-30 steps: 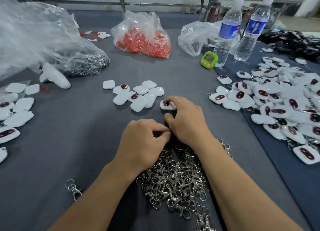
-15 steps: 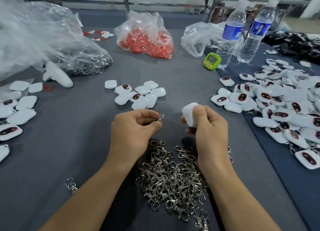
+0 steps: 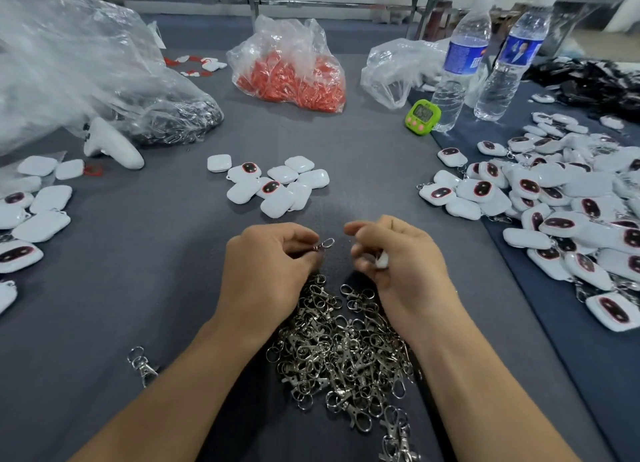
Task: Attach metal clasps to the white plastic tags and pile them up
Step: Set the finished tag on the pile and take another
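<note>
My left hand (image 3: 266,267) pinches a metal clasp (image 3: 325,245) whose loop sticks out toward the right. My right hand (image 3: 398,264) is curled round a white plastic tag (image 3: 382,261), mostly hidden in the palm. The two hands are a short gap apart above a heap of metal clasps (image 3: 346,354) on the grey table. A small group of white tags (image 3: 273,186) lies just beyond the hands. A large pile of tags with clasps (image 3: 561,212) covers the right side.
More white tags (image 3: 31,208) lie at the left edge beside a white controller (image 3: 110,146). At the back are clear plastic bags (image 3: 69,70), a bag of red parts (image 3: 294,70), a green timer (image 3: 422,116) and two water bottles (image 3: 460,59). A loose clasp (image 3: 142,364) lies front left.
My right hand picked a tag off the table, lifted it and closed round it. My left hand lifted a clasp from the heap; both hands now sit closer together.
</note>
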### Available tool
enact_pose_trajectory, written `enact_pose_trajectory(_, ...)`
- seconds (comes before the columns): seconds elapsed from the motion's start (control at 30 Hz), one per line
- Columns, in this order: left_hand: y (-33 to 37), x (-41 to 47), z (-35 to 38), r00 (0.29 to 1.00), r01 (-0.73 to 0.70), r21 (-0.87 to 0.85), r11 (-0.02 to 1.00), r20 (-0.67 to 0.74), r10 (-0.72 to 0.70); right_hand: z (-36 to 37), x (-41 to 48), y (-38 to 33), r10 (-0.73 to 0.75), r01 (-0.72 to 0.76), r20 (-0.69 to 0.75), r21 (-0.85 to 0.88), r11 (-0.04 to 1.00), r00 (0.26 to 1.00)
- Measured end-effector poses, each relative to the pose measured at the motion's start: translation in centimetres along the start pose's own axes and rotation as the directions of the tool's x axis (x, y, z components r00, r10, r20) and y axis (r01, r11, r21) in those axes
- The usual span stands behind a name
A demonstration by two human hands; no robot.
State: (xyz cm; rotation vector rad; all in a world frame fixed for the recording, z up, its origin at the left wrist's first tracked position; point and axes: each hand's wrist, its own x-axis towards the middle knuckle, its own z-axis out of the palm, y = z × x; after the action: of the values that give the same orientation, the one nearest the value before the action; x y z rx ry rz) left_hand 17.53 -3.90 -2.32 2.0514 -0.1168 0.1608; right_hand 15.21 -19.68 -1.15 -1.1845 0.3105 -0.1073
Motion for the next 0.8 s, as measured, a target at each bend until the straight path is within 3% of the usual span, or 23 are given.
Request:
enact_pose_trajectory(0.03,0.1,-0.1,0.0,1.000,-0.011,0.017,1.000,0.002,0.011,0.2,0.0,0.2,-0.075,0.068,-0.031,-0.203,0.977,0.997)
enact_pose_trajectory(0.1,0.3,-0.2,-0.2,0.999,-0.052,0.032,0.998,0.015,0.051,0.4,-0.1,0.6,-0.242,0.200,0.002,-0.572,0.795,0.970)
enact_pose_trajectory(0.17,0.5,-0.3,-0.3,0.994,-0.104,0.019,0.994,0.036,0.103,0.7,-0.3,0.9,-0.295,0.269,0.090,-0.712,0.648,0.951)
enact_pose_trajectory(0.27,0.5,-0.5,-0.3,0.986,-0.162,0.012,0.987,0.054,0.161,0.8,-0.5,1.0,-0.293,0.277,0.108,-0.727,0.628,0.950)
enact_pose_trajectory(0.57,0.4,-0.3,-0.2,0.992,-0.123,-0.052,0.991,-0.033,0.122,0.8,0.3,1.4,-0.205,0.177,0.005,-0.526,0.831,0.979)
enact_pose_trajectory(0.8,0.3,-0.2,-0.5,0.996,-0.070,-0.170,0.983,-0.058,0.061,0.9,-0.2,0.9,-0.171,0.128,-0.027,-0.554,0.823,0.985)
